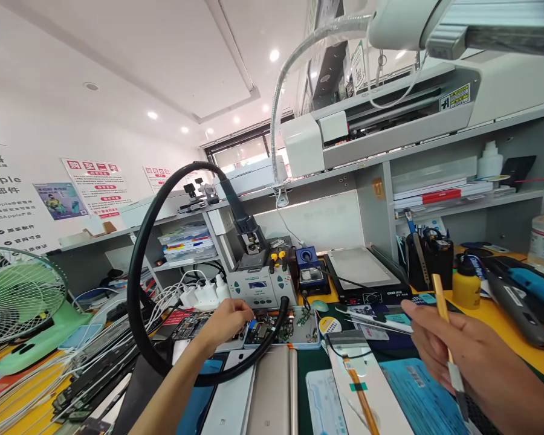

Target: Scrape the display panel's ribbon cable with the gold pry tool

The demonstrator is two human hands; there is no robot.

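Observation:
My left hand (229, 319) is over the left end of a shallow tray of small circuit boards (265, 329). Its fingers are curled together, and whatever they hold, if anything, is hidden. On the right, my right hand (453, 347) is closed around a slim tool with a gold-coloured handle (440, 299) and a grey lower end. Silver tweezers (376, 318) reach from beside the tray to the right fingers; I cannot tell whether they are held too. Below them lies a white panel (344, 386) with an orange flex cable (362, 396).
A thick black hose (133, 284) loops round in front of my left forearm. Behind the tray stand a grey soldering station (260, 287) and a flat heating plate (367, 272). Phone backs (272, 386) lie in front. A green fan (22, 302) is at left, a yellow bottle (466, 283) at right.

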